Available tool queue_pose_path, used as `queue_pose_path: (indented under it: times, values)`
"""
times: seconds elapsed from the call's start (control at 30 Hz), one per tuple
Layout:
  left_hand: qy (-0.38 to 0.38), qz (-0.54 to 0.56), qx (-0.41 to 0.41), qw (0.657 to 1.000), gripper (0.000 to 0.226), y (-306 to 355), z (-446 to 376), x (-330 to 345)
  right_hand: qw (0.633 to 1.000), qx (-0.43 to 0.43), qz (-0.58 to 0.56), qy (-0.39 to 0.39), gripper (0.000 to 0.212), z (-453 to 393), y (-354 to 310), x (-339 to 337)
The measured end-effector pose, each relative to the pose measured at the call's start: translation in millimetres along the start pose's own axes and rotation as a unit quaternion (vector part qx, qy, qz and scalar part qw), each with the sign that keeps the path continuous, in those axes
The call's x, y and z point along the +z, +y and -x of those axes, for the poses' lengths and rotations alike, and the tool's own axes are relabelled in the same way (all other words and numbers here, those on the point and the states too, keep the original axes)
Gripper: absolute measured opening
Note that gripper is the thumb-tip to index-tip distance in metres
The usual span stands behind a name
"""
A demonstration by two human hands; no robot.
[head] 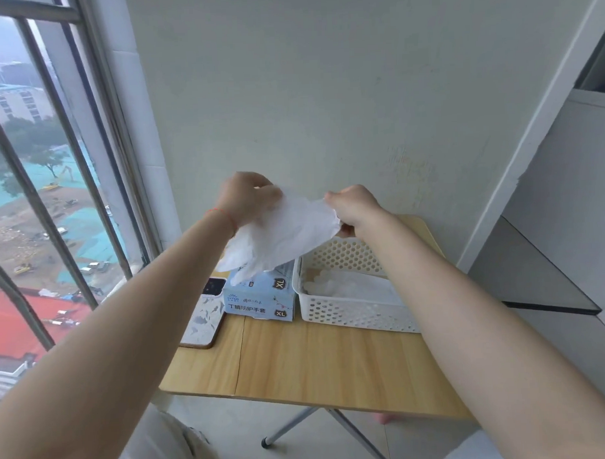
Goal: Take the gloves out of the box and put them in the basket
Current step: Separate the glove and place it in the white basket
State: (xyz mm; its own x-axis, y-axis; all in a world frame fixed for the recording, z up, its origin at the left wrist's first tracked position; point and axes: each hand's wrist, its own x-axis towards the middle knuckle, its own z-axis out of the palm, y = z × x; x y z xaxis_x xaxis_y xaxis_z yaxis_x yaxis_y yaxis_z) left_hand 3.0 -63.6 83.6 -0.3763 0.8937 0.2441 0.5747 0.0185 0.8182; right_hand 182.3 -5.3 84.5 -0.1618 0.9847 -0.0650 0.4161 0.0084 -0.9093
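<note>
Thin translucent white disposable glove (287,230): held in the air above the box and basket, stretched between both hands. Left hand (247,197), at 9 o'clock of the glove: fingers curled, pinching one edge. Right hand (353,207), at 3 o'clock: fingers closed on the opposite edge. Pale blue cardboard glove box marked XL (262,299): on the light wooden folding table (333,362). White perforated plastic basket (352,313): just beside the box at 3 o'clock, white gloves inside. Smartphone in patterned case (204,315): at 9 o'clock of the box.

Matt wood-grain table (333,362), perforated plastic basket (352,313).
</note>
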Motion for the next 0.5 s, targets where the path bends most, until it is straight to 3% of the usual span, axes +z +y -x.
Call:
queue_pose_path:
  times: [0.33,0.5]
  values:
    - [-0.167,-0.210,0.045,0.962,0.016,-7.0,-4.9,125.9,0.990,0.134,0.030,-0.037,0.012,-11.2,91.5,-54.4]
    - [-0.218,-0.257,0.070,0.939,0.030,-12.6,-5.0,149.9,0.984,0.118,0.127,-0.034,0.045,-20.0,113.4,-60.3]
